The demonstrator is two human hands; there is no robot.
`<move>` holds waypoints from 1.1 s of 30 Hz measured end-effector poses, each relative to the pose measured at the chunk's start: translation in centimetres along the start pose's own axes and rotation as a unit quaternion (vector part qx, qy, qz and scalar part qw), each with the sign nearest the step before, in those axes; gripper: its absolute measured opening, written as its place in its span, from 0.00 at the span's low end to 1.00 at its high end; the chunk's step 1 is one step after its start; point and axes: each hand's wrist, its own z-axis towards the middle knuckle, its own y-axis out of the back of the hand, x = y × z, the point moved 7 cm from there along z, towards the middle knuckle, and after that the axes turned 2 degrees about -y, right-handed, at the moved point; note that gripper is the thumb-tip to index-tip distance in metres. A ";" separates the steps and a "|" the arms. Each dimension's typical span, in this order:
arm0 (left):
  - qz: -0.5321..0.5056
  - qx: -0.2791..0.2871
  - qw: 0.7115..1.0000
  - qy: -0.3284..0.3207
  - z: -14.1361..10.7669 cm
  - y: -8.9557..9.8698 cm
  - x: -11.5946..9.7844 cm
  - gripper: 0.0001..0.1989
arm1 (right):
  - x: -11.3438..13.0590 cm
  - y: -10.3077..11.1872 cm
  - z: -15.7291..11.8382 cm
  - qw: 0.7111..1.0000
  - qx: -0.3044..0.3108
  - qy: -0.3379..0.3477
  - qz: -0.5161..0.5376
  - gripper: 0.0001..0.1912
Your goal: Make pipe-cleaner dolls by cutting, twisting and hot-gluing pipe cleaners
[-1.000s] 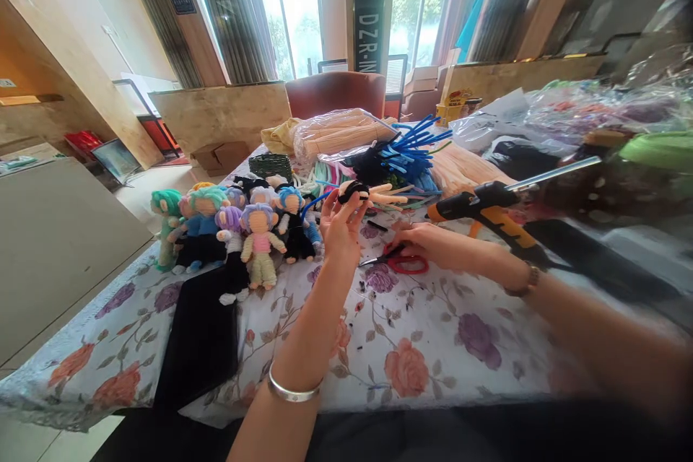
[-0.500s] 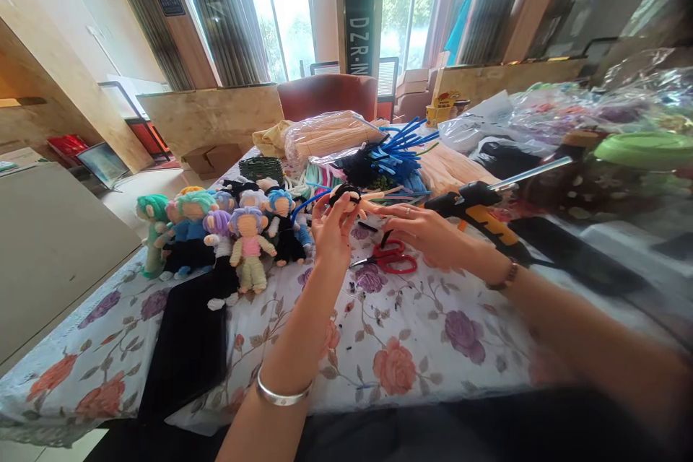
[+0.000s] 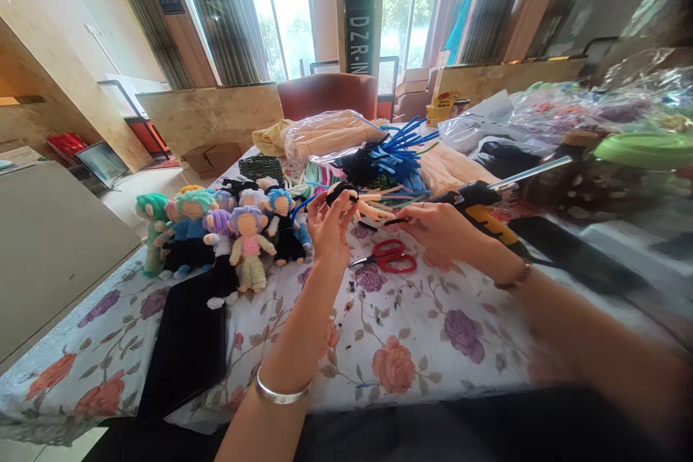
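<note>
My left hand point(image 3: 331, 231) is closed round a small doll point(image 3: 342, 193) with black hair and a peach body, held above the table. Its peach limbs stick out to the right. To the right, my right hand point(image 3: 438, 231) pinches a short black pipe cleaner piece point(image 3: 398, 221) between thumb and fingertips, its free end pointing left toward the doll. Another short black piece point(image 3: 367, 227) lies below the doll. Red-handled scissors point(image 3: 398, 257) rest on the flowered cloth between my hands, with black scraps scattered in front of them.
Several finished dolls point(image 3: 249, 249) stand at left beside a black tablet-like slab point(image 3: 187, 346). Behind my hands lie blue pipe cleaners point(image 3: 403, 151) and a wrapped peach bundle point(image 3: 333, 136). A black and yellow glue gun point(image 3: 487, 220) is just past my right hand.
My right hand has drawn back slightly to the right and its fingers have closed in a pinch, with the black piece now showing at their tips. The doll has shifted slightly left.
</note>
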 end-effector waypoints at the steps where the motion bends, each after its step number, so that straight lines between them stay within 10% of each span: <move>1: -0.014 -0.018 1.000 0.014 -0.1 0.1 0.1 0.22 | 0.7 0.2 0.0 0.998 -0.011 0.041 0.052 0.13; 5: -0.025 0.000 1.000 -0.016 -0.7 -0.8 -0.5 0.22 | 2.8 0.0 0.0 0.972 0.002 0.145 0.184 0.11; 15: -0.027 0.001 0.999 -0.028 -0.8 -0.8 -1.2 0.20 | -0.5 -0.4 0.2 0.996 0.022 -0.037 0.073 0.17; 22: -0.025 0.005 0.999 -0.030 -0.8 -0.8 -0.8 0.21 | 0.6 0.0 0.0 0.982 -0.003 -0.009 0.187 0.14; 33: 0.011 0.145 0.989 0.037 -1.9 -3.0 0.1 0.24 | -2.4 3.1 -1.0 0.827 -0.277 -0.113 0.476 0.08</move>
